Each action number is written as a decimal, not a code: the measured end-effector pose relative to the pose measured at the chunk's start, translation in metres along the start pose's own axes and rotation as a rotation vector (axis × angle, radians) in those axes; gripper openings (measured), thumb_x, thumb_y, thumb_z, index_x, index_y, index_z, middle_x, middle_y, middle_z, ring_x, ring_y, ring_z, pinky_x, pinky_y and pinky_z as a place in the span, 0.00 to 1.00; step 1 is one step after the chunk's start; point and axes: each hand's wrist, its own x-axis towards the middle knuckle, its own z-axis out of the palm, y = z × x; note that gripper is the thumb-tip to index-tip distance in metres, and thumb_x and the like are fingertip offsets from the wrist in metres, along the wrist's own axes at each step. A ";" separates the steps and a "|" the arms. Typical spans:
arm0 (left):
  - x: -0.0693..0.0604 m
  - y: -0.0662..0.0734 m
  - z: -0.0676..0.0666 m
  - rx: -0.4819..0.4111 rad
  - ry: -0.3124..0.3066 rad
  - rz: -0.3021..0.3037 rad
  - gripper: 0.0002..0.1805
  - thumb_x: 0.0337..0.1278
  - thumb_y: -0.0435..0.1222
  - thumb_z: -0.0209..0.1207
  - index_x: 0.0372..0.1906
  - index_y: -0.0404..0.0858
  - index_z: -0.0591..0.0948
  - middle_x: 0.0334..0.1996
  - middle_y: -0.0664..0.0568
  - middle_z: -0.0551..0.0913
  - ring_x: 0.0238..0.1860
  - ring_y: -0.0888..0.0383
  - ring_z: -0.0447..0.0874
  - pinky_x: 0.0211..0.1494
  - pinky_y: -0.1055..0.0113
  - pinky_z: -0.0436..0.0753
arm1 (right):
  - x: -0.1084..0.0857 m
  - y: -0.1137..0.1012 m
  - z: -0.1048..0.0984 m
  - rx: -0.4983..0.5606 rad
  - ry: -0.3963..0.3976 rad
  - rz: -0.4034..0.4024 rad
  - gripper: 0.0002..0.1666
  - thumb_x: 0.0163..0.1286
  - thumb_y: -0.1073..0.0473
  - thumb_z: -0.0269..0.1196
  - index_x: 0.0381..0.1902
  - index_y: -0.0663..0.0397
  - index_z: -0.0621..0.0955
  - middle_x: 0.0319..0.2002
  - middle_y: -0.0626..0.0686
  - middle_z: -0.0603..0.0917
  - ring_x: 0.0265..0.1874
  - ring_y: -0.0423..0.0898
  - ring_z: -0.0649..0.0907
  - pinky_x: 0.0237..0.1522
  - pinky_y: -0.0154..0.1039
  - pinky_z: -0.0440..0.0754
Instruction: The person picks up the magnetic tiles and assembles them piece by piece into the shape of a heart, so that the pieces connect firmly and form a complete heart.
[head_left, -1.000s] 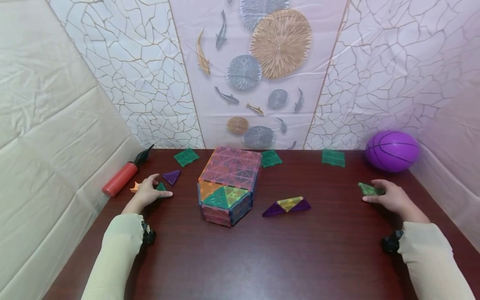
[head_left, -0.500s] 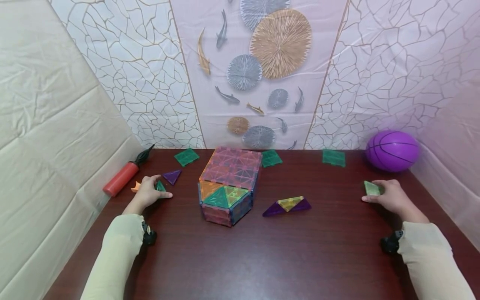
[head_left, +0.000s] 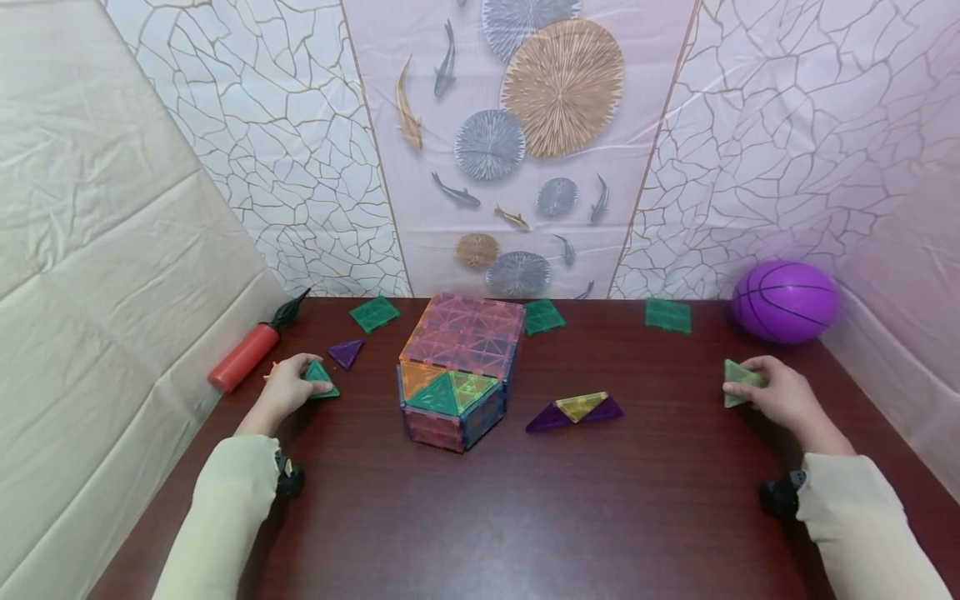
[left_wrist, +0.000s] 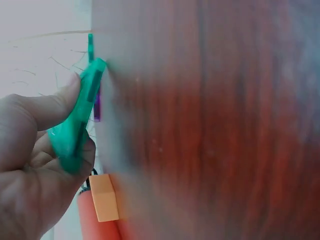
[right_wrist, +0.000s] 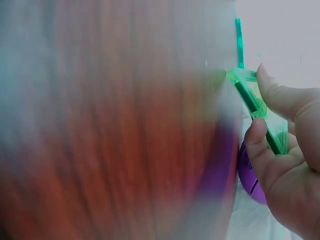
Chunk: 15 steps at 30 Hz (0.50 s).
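My left hand (head_left: 285,390) pinches a green triangular magnetic tile (head_left: 320,379) by thumb and fingers at the table's left; in the left wrist view the tile (left_wrist: 82,110) is tilted and blurred. On the right, my other hand (head_left: 782,396) grips a light green translucent tile (head_left: 735,385) by its edge, tipped up; the right wrist view shows the tile (right_wrist: 257,102) between thumb and fingers. Midway between the hands stands a structure of magnetic tiles (head_left: 465,333), pink on top with orange, green and yellow triangles at its front. A loose purple triangle (head_left: 346,353) lies beyond my left hand.
A yellow tile (head_left: 581,407) lies between two purple triangles, right of the structure. Several green square tiles (head_left: 667,316) lie along the back edge. A purple ball (head_left: 784,302) sits back right. At left lie a red pump (head_left: 243,358) and an orange piece (left_wrist: 104,197), mostly hidden.
My left hand has drawn slightly nearer, and the green triangle it holds now shows more fully. My right hand has turned its light green tile more upright.
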 end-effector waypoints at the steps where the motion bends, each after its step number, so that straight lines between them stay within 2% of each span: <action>1: -0.001 0.001 -0.001 -0.011 0.003 0.008 0.29 0.57 0.34 0.64 0.61 0.25 0.70 0.56 0.27 0.74 0.53 0.37 0.73 0.59 0.45 0.71 | -0.001 -0.002 0.000 0.016 -0.007 -0.004 0.34 0.67 0.48 0.64 0.54 0.74 0.70 0.40 0.71 0.78 0.27 0.50 0.80 0.28 0.40 0.76; 5: -0.006 0.009 -0.004 -0.051 0.028 0.035 0.27 0.59 0.34 0.63 0.62 0.29 0.71 0.56 0.28 0.76 0.56 0.37 0.75 0.58 0.46 0.73 | -0.004 -0.013 0.001 0.022 0.009 -0.055 0.31 0.69 0.49 0.61 0.55 0.72 0.69 0.39 0.69 0.79 0.23 0.43 0.80 0.27 0.39 0.76; 8: -0.011 0.022 -0.007 -0.094 0.049 0.051 0.27 0.60 0.34 0.63 0.63 0.31 0.72 0.53 0.31 0.79 0.49 0.45 0.79 0.52 0.55 0.77 | -0.007 -0.028 0.001 0.014 0.059 -0.106 0.29 0.70 0.51 0.61 0.55 0.71 0.71 0.37 0.67 0.81 0.21 0.40 0.79 0.26 0.38 0.74; 10: -0.015 0.033 -0.010 -0.128 0.061 0.071 0.27 0.60 0.34 0.63 0.64 0.32 0.72 0.52 0.33 0.80 0.43 0.54 0.81 0.46 0.63 0.79 | -0.011 -0.040 0.000 0.024 0.089 -0.135 0.28 0.70 0.52 0.62 0.56 0.70 0.71 0.37 0.66 0.81 0.21 0.40 0.79 0.25 0.37 0.74; 13: -0.023 0.055 -0.014 -0.234 0.072 0.099 0.27 0.61 0.35 0.62 0.65 0.34 0.72 0.51 0.33 0.81 0.35 0.64 0.79 0.39 0.71 0.78 | -0.018 -0.062 -0.002 0.075 0.111 -0.163 0.27 0.69 0.55 0.62 0.57 0.69 0.72 0.36 0.66 0.82 0.21 0.40 0.81 0.24 0.35 0.76; 15: -0.029 0.073 -0.015 -0.298 0.068 0.124 0.28 0.62 0.35 0.62 0.66 0.35 0.71 0.56 0.35 0.78 0.44 0.62 0.80 0.40 0.75 0.77 | -0.023 -0.076 -0.002 0.107 0.133 -0.194 0.25 0.69 0.57 0.62 0.57 0.69 0.73 0.34 0.65 0.83 0.21 0.39 0.81 0.23 0.33 0.76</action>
